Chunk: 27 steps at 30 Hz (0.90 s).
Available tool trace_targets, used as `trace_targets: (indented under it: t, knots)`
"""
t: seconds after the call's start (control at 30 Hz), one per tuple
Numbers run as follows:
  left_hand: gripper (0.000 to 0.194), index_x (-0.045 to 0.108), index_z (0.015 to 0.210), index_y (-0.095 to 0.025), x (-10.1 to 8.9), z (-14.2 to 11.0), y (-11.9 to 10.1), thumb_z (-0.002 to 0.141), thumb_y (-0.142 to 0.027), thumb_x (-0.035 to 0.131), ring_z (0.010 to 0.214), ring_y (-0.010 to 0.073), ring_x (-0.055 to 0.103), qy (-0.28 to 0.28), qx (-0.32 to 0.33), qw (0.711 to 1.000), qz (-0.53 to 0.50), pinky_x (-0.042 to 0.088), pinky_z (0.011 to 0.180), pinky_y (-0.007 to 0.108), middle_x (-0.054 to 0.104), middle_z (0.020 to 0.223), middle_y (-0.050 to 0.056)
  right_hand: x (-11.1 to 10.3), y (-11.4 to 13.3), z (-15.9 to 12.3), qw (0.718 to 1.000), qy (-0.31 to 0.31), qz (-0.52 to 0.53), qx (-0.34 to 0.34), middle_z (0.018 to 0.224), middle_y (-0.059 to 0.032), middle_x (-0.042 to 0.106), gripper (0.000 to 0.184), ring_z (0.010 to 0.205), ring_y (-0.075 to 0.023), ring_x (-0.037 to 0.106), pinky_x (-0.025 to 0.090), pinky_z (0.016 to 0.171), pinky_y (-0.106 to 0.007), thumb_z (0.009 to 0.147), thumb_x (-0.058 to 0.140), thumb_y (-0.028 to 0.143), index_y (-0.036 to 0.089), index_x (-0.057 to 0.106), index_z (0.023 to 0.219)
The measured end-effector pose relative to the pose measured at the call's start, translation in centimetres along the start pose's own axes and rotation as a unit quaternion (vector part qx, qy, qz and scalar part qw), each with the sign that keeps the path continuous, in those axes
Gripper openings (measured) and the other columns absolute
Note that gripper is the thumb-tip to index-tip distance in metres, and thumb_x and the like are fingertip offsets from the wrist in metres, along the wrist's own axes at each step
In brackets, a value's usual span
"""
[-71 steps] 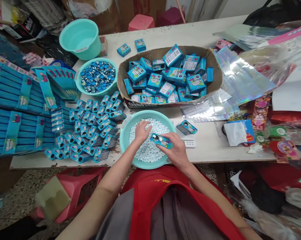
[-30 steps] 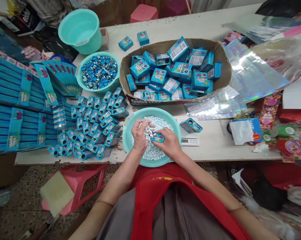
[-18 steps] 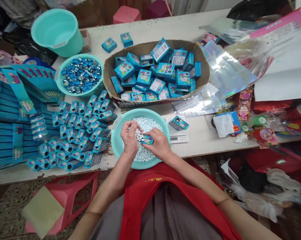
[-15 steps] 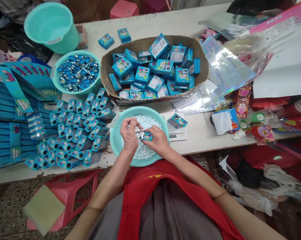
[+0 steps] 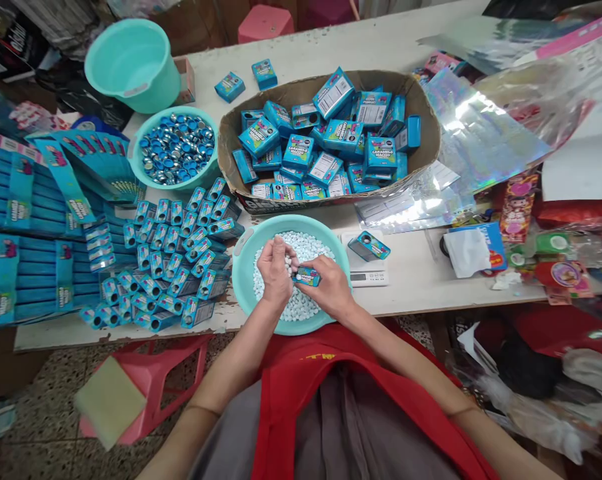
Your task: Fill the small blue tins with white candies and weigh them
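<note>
My left hand (image 5: 277, 272) is cupped round a small heap of white candies (image 5: 289, 265), its fingers curled over them. Close beside it, my right hand (image 5: 331, 288) grips a small blue candy tin (image 5: 307, 276), its round opening turned toward the candies. Both hands are over a turquoise basin (image 5: 244, 293) that holds many more pale candies (image 5: 305, 241). To the right, another blue tin (image 5: 369, 246) with an open hole stands on a white kitchen scale (image 5: 375, 277).
Left of the basin stand many open blue tins (image 5: 173, 243). Behind them is a bowl of metal caps (image 5: 178, 148), near a turquoise tub (image 5: 131, 63). A cardboard box (image 5: 428, 160) of blue tins lies ahead; plastic sheets (image 5: 485, 133) and packaging cover the right side.
My left hand has come up from the candies in the basin with a handful and met the tin in my right hand. Fewer candies now show in that palm. The camera view has shifted.
</note>
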<state>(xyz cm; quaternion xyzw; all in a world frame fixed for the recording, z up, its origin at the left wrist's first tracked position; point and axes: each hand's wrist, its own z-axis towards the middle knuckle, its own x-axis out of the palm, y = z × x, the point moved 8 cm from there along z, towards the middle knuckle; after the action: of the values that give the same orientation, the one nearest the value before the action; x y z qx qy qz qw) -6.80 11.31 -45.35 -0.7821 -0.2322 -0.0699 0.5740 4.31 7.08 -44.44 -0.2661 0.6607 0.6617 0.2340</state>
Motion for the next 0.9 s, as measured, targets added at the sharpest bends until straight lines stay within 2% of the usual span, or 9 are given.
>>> trace_targets:
  t: [0.2,0.3,0.4,0.6,0.7,0.77,0.8,0.87,0.9]
  knots:
    - [0.042,0.048,0.064,-0.017,0.2,-0.3,0.0,0.076,-0.054,0.064,0.039,0.0053,0.045,0.009,-0.015,1.0,-0.015,0.031,0.035,0.018,0.049,0.054,-0.004,-0.3,0.0,-0.2,1.0,0.003,0.015,0.006,0.086,-0.0039,0.062,0.025,0.085,-0.0223,0.059,0.046,0.074,-0.034,0.07,0.071,0.023,0.022,0.065,0.094]
    - [0.042,0.049,0.064,-0.016,-0.1,-0.1,-0.4,0.077,-0.054,0.062,0.046,0.0076,0.053,-0.004,0.008,1.0,-0.01,0.041,0.043,0.018,0.051,0.056,-0.003,-0.4,-0.4,-0.2,0.999,-0.021,0.03,0.004,0.089,-0.005,0.063,0.029,0.089,-0.0235,0.059,0.046,0.077,-0.035,0.07,0.073,0.025,0.021,0.065,0.097]
    - [0.044,0.048,0.063,-0.016,-0.8,0.2,0.2,0.075,-0.055,0.064,0.051,0.01,0.057,-0.038,-0.001,0.999,0.001,0.046,0.049,0.02,0.049,0.055,-0.003,0.6,-1.0,0.1,0.999,-0.016,0.027,0.013,0.089,-0.0053,0.064,0.027,0.088,-0.0238,0.06,0.047,0.077,-0.036,0.07,0.073,0.023,0.021,0.065,0.095]
    - [0.043,0.045,0.063,-0.017,-1.0,0.9,0.3,0.074,-0.054,0.065,0.038,0.0032,0.037,-0.053,0.003,0.999,-0.009,0.024,0.036,0.016,0.044,0.054,-0.005,0.6,-0.8,0.0,0.999,-0.029,0.028,-0.008,0.089,-0.005,0.064,0.028,0.087,-0.0234,0.059,0.047,0.077,-0.036,0.071,0.072,0.022,0.021,0.064,0.098]
    - [0.043,0.048,0.065,-0.018,-2.6,1.8,0.6,0.08,-0.057,0.054,0.043,0.0062,0.043,-0.053,0.002,0.996,0.07,0.029,0.039,0.017,0.048,0.058,-0.003,-0.5,-0.9,-0.5,0.997,-0.052,0.048,-0.019,0.089,-0.0049,0.063,0.029,0.088,-0.0229,0.059,0.047,0.077,-0.036,0.073,0.072,0.025,0.022,0.064,0.1]
    - [0.037,0.056,0.069,-0.018,-3.6,2.7,0.9,0.08,-0.053,0.056,0.063,0.0128,0.057,0.001,0.0,0.976,0.216,0.042,0.051,0.021,0.058,0.07,0.003,-1.0,-1.3,-0.7,0.995,-0.066,0.065,-0.021,0.091,-0.0052,0.063,0.029,0.088,-0.0228,0.059,0.048,0.078,-0.036,0.073,0.072,0.027,0.022,0.063,0.1]
    - [0.031,0.06,0.073,-0.018,-4.0,3.0,1.0,0.078,-0.048,0.06,0.078,0.0174,0.061,0.035,0.006,0.952,0.303,0.048,0.062,0.025,0.063,0.08,0.006,-1.0,-1.5,-0.8,0.995,-0.067,0.069,-0.019,0.09,-0.0051,0.063,0.029,0.088,-0.0228,0.059,0.048,0.077,-0.036,0.073,0.073,0.027,0.022,0.064,0.1]
    - [0.022,0.066,0.087,-0.019,-4.4,3.6,0.8,0.075,-0.037,0.064,0.102,0.0243,0.058,0.083,0.033,0.891,0.445,0.048,0.084,0.035,0.065,0.101,0.009,-0.7,-2.1,-0.7,0.996,-0.062,0.065,-0.009,0.087,-0.0047,0.063,0.027,0.087,-0.023,0.059,0.048,0.077,-0.036,0.072,0.073,0.026,0.021,0.064,0.097]
    - [0.024,0.066,0.095,-0.019,-4.3,3.9,0.5,0.077,-0.033,0.061,0.106,0.0253,0.057,0.092,0.052,0.869,0.484,0.046,0.09,0.038,0.065,0.107,0.009,-0.5,-2.3,-0.7,0.996,-0.058,0.063,-0.002,0.087,-0.0044,0.063,0.027,0.087,-0.0229,0.059,0.049,0.077,-0.036,0.071,0.074,0.025,0.021,0.064,0.096]
